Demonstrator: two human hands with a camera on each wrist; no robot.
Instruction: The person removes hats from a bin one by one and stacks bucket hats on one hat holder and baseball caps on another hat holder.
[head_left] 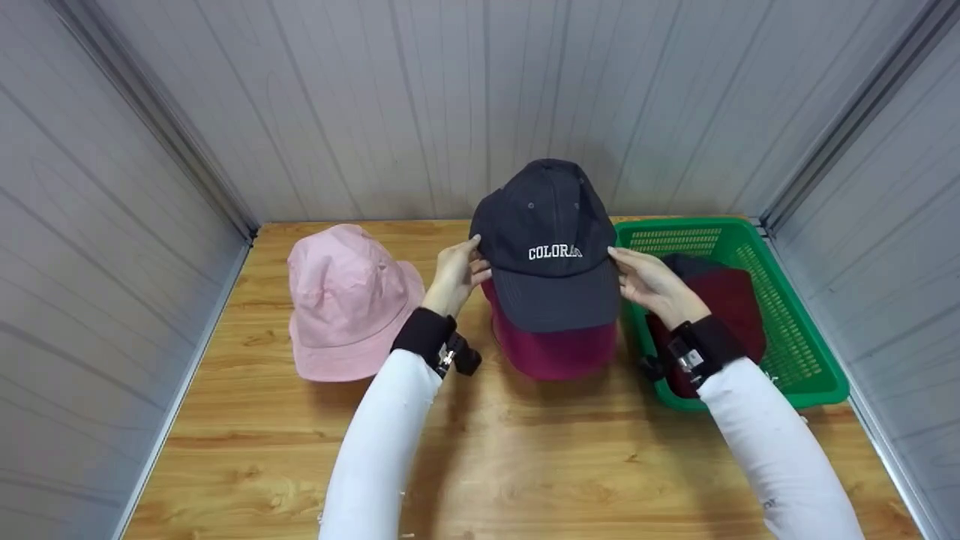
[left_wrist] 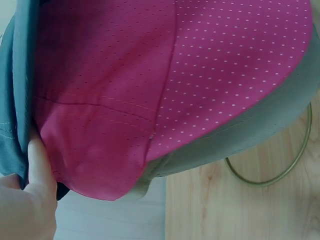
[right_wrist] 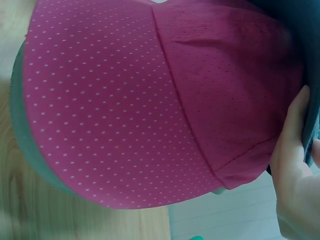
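A dark grey cap (head_left: 547, 240) with white lettering is held between both hands over a magenta cap (head_left: 555, 351) that sits on the wooden table (head_left: 525, 465). My left hand (head_left: 472, 261) pinches the dark cap's left side, and my right hand (head_left: 621, 264) grips its right side. In the left wrist view a finger (left_wrist: 39, 165) presses the dark cap's edge (left_wrist: 15, 115) beside the magenta cap (left_wrist: 150, 75). In the right wrist view the thumb (right_wrist: 295, 130) lies under the dark cap's edge, against the magenta cap (right_wrist: 125, 100).
A pink bucket hat (head_left: 345, 300) lies on the table to the left. A green plastic basket (head_left: 795, 330) at the right holds a dark red cap (head_left: 724, 296). Grey panel walls close in the table on three sides. A thin ring (left_wrist: 285, 165) lies on the table.
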